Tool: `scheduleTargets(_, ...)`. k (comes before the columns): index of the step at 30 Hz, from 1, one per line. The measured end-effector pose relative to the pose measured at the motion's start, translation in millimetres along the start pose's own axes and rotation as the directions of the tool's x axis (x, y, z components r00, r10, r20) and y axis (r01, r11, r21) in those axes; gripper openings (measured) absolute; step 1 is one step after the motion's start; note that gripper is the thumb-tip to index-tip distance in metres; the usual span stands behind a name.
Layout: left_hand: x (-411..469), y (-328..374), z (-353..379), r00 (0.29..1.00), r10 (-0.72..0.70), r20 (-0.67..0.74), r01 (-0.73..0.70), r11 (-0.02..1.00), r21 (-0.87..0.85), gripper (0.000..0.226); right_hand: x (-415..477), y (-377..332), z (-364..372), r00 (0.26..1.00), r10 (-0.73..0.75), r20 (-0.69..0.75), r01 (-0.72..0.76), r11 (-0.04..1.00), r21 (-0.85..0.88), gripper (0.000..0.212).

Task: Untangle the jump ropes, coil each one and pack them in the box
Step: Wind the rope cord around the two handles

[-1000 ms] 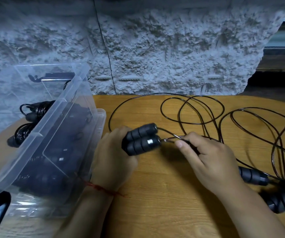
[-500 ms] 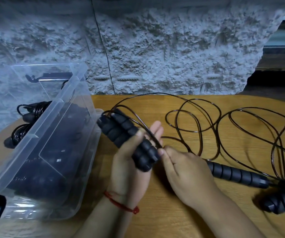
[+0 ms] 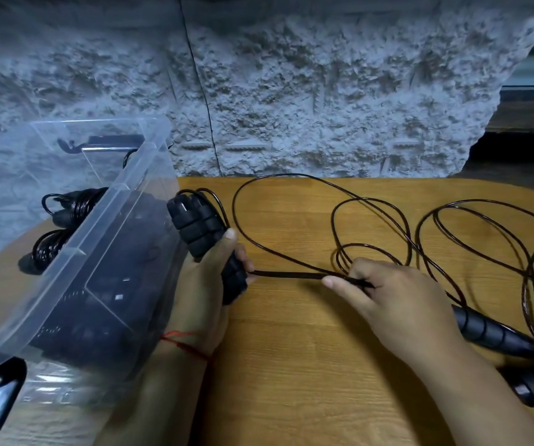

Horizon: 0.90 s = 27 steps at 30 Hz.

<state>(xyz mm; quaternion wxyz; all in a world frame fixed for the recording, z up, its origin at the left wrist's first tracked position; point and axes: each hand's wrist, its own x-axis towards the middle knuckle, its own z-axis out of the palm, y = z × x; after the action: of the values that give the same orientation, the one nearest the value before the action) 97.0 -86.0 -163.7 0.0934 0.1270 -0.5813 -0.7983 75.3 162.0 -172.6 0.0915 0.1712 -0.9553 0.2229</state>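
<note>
Head view: along the left edge of the light-brown wooden worktop [image 3: 291, 381] a clear plastic storage box [image 3: 124, 217] is placed, and coiled black jump ropes [image 3: 66, 214] are seen through its wall, so part of the packing is judged done.

Just beside the box's rim, a pair of black ribbed foam handles [image 3: 194, 226] is held side by side, pointing away toward the far edge, by the left hand [image 3: 204, 294]. Its fingers [image 3: 230, 235] are curled tightly round the lower half of the handles.

From the handles' near end a thin black cord [image 3: 288, 275] is stretched almost straight to the right hand [image 3: 397, 304], where it is pinched between thumb and curled fingers [image 3: 333, 281].

Half a second ago the two hands were nearly touching. Since then the right hand has been drawn away toward the right edge, and a taut length of cord has been pulled out. This is read as a measured span being prepared for coiling this rope.

Further right, loose loops [image 3: 371, 220] of cord are spread toward the far edge, overlapping one another. Near the right edge a second pair of handles [image 3: 491, 333] is left lying on the worktop, so at least one rope remains to be coiled.
</note>
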Motion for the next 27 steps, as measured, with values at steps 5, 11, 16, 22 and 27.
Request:
scheduleTargets(5, -3, 3, 3, 0.999, -0.006, -0.045, 0.009, 0.997, 0.078, 0.024, 0, 1, -6, 0.996, -0.022, -0.088, 0.023, 1.000, 0.013, 0.039)
scheduleTargets(11, 7, -2, -6, 0.988, 0.096, -0.123, -0.058, 0.958, 0.282, 0.029, 1, 7, -15, 0.971, -0.007, -0.241, 0.044, 0.987, 0.152, 0.037)
scheduleTargets(16, -5, -6, 7, 0.992, 0.099, 0.073, -0.122, 0.727, 0.675, 0.083, -2, -5, -13, 0.930, -0.046, -0.364, 0.145, 0.958, 0.249, 0.035)
scheduleTargets(22, -26, -22, 37, 0.960, 0.050, 0.275, -0.267, 0.448, 0.853, 0.083, -4, -21, -18, 0.879, -0.210, -0.428, 0.341, 0.904, 0.258, 0.025)
scheduleTargets(27, -36, -25, 48, 0.910, 0.138, 0.392, -0.414, 0.375, 0.829, 0.041, -9, -31, -23, 0.863, -0.316, -0.394, 0.453, 0.829, 0.329, 0.027)
